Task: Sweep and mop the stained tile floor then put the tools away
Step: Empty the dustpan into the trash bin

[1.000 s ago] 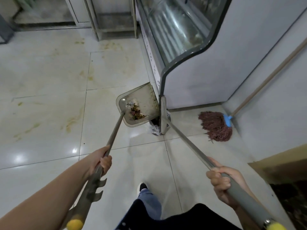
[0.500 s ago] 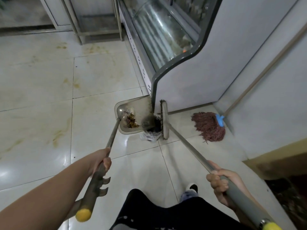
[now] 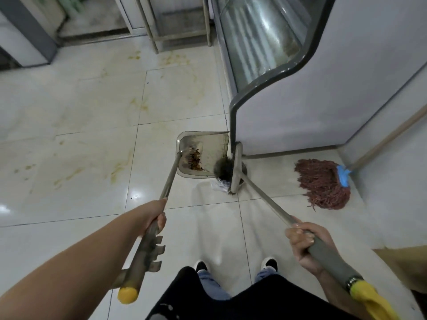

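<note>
So the person was standing on the glossy white tile floor (image 3: pixel 69 204), which had yellowish-brown stains smeared across several tiles further out. Left hand (image 3: pixel 154 218) had a clenched grip round the metal pole of a translucent grey long-handled dustpan (image 3: pixel 203 155), holding it just above a toothed comb bit on the handle, with a yellow cap at the pole's near end. The pan was tilted, with a little heap of brown debris (image 3: pixel 196 160) sitting near its back wall. Right hand (image 3: pixel 302 241) was wrapped tight round the grey sleeve of a metal-handled broom with dark bristles (image 3: pixel 225 170), also yellow at the near tip.

The broom head was right up against the open edge of the dustpan, down by the corner of a big white display cabinet with a curved glass front (image 3: pixel 300 100). There was something crumpled and pale, maybe plastic, on the floor under the bristles, couldn't really tell what.

Off to the right, a reddish-brown string mop with a blue clamp and wooden stick (image 3: pixel 323 183) lay with its head spread on the tiles, the stick leaning up along the white wall (image 3: pixel 397 158), well apart from the broom.

You could see the person's black-and-white shoes (image 3: pixel 269 264), jeans and dark top at the bottom.
</note>
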Action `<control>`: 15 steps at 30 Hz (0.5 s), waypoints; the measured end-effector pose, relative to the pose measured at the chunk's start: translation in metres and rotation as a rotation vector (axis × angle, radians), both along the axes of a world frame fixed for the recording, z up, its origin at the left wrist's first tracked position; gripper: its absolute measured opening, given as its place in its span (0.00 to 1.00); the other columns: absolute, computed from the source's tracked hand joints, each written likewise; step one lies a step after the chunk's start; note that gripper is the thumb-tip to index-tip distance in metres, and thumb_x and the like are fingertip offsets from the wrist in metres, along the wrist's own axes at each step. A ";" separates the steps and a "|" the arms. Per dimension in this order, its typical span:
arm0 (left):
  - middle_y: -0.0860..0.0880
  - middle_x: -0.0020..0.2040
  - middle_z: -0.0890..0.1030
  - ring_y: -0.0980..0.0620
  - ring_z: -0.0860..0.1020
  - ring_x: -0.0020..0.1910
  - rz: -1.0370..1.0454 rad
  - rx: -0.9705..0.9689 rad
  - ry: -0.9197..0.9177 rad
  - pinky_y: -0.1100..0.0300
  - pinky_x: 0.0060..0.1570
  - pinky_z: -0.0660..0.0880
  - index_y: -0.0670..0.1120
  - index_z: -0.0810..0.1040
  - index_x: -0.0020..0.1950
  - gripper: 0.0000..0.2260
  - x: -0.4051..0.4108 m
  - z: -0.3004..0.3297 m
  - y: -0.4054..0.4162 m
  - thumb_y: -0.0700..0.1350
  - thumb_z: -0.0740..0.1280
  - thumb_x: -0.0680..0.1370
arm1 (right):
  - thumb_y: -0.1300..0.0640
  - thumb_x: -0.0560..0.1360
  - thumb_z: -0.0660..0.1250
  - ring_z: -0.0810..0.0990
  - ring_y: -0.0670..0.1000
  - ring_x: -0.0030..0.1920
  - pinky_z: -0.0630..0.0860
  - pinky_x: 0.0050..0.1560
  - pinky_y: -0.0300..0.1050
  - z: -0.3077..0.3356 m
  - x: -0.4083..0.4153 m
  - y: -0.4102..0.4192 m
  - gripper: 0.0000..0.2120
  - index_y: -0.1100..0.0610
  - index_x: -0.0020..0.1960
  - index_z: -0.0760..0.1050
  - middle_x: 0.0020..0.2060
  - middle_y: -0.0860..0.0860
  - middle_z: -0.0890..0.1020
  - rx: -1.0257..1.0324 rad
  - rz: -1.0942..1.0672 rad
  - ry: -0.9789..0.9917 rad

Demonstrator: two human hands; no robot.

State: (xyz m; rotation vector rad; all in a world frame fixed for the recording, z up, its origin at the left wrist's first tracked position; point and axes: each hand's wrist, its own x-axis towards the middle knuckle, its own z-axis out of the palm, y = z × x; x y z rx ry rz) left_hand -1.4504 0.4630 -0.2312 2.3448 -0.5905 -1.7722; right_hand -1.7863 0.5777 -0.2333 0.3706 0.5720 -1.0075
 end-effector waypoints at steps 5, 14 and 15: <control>0.49 0.15 0.62 0.53 0.62 0.13 -0.011 0.038 -0.077 0.67 0.20 0.60 0.43 0.63 0.20 0.32 -0.047 -0.004 0.004 0.59 0.51 0.81 | 0.79 0.41 0.77 0.66 0.45 0.13 0.68 0.14 0.31 -0.012 -0.046 -0.026 0.21 0.65 0.26 0.72 0.21 0.52 0.68 0.035 0.050 -0.086; 0.48 0.15 0.62 0.51 0.63 0.13 -0.044 0.080 -0.198 0.69 0.21 0.62 0.44 0.61 0.13 0.38 -0.107 -0.008 -0.003 0.62 0.48 0.80 | 0.81 0.40 0.76 0.68 0.48 0.13 0.69 0.14 0.33 -0.028 -0.089 -0.037 0.25 0.63 0.26 0.67 0.28 0.44 0.60 0.108 0.078 -0.169; 0.48 0.15 0.63 0.51 0.63 0.13 -0.053 0.088 -0.205 0.67 0.22 0.61 0.44 0.61 0.13 0.38 -0.111 -0.008 -0.003 0.62 0.48 0.80 | 0.82 0.40 0.75 0.68 0.48 0.13 0.70 0.14 0.34 -0.029 -0.093 -0.036 0.25 0.63 0.25 0.67 0.28 0.44 0.60 0.121 0.084 -0.186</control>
